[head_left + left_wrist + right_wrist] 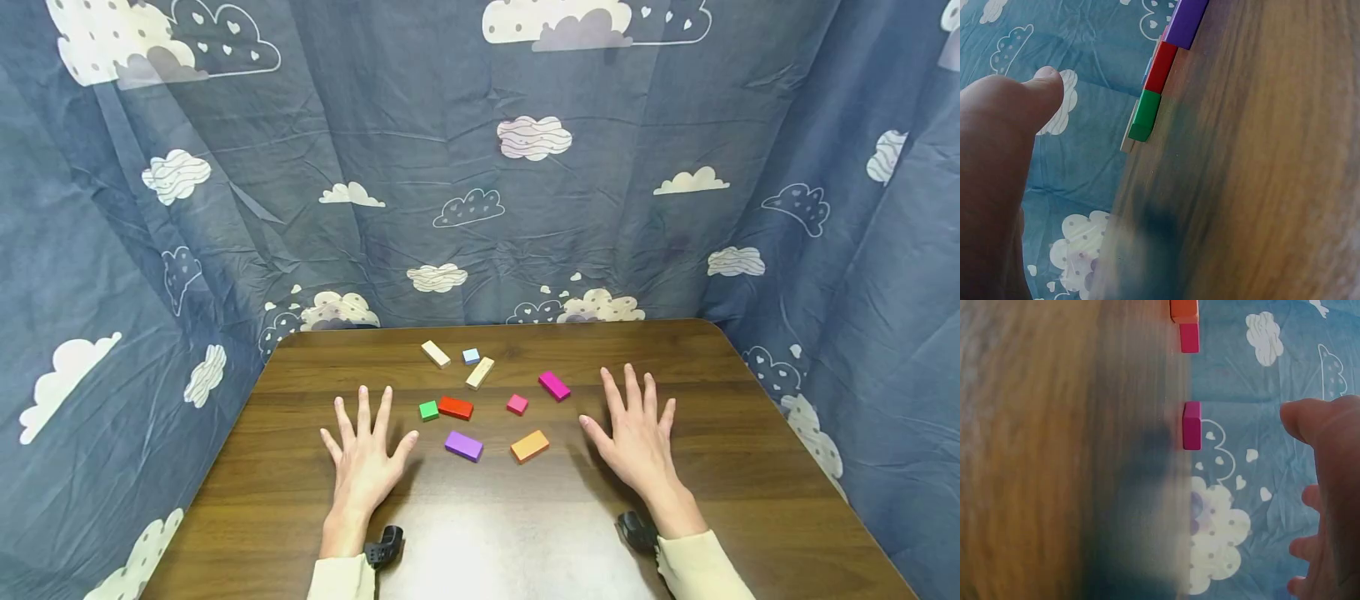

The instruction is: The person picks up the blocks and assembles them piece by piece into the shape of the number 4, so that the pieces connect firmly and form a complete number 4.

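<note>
My left hand [365, 471] hovers palm down with its fingers spread, left of the blocks. A green block [428, 410] is nearest to it, touching or almost touching a red block [455, 407]. Closer to me lies a purple block [463, 446]. On the other side my right hand [637, 442] is also spread and holds nothing. Near it lie a magenta block [554, 386], a small pinkish-red block [517, 404] and an orange block [529, 447]. Farther back are two cream blocks, one on the left [436, 354] and one on the right [480, 372], with a light blue block [470, 356].
All the blocks lie on a brown wooden table [285, 400] with rounded far corners. A blue curtain [420, 108] with cloud prints hangs behind it and along both sides. Each wrist wears a black camera mount, one on the left [384, 546] and one on the right [636, 531].
</note>
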`<state>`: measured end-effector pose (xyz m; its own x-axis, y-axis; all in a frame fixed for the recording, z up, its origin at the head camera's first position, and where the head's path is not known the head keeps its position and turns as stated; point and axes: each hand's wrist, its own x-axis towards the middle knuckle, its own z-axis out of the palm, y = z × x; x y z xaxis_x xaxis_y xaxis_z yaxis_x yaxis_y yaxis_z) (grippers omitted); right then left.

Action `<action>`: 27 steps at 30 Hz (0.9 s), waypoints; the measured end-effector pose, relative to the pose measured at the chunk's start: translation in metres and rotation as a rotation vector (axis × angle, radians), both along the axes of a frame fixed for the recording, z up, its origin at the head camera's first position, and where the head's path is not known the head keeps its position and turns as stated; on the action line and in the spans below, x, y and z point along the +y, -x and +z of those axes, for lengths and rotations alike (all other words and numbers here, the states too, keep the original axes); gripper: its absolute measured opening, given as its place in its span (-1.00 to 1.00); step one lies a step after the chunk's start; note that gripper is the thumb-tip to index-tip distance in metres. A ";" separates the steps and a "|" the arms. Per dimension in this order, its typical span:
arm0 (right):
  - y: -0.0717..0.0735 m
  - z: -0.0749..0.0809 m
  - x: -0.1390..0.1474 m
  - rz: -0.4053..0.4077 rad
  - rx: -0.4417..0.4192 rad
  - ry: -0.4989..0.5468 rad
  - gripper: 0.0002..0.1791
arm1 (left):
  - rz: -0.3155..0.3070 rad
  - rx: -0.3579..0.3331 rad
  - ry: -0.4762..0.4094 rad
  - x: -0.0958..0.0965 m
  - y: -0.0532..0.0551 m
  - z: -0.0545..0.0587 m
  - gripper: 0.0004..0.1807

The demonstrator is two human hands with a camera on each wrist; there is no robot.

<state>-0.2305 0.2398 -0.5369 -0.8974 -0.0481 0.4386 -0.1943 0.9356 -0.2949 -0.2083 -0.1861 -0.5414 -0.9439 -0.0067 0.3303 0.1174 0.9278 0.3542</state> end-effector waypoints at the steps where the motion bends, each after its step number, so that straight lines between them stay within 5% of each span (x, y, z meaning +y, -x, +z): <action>1: 0.000 0.000 0.000 0.005 0.003 0.003 -0.02 | -0.005 -0.003 -0.010 0.000 0.000 0.000 -0.08; 12: 0.002 0.007 -0.004 0.143 0.023 0.139 -0.07 | -0.087 -0.023 -0.131 0.006 0.000 -0.001 -0.06; 27: 0.002 0.012 -0.038 0.436 -0.057 0.218 -0.23 | -0.269 0.183 -0.338 0.024 0.002 0.000 -0.34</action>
<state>-0.2320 0.2022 -0.5250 -0.8371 -0.3373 0.4306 -0.5318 0.6862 -0.4964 -0.2102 -0.1620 -0.5419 -0.8535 0.0942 0.5126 0.4263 0.6919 0.5827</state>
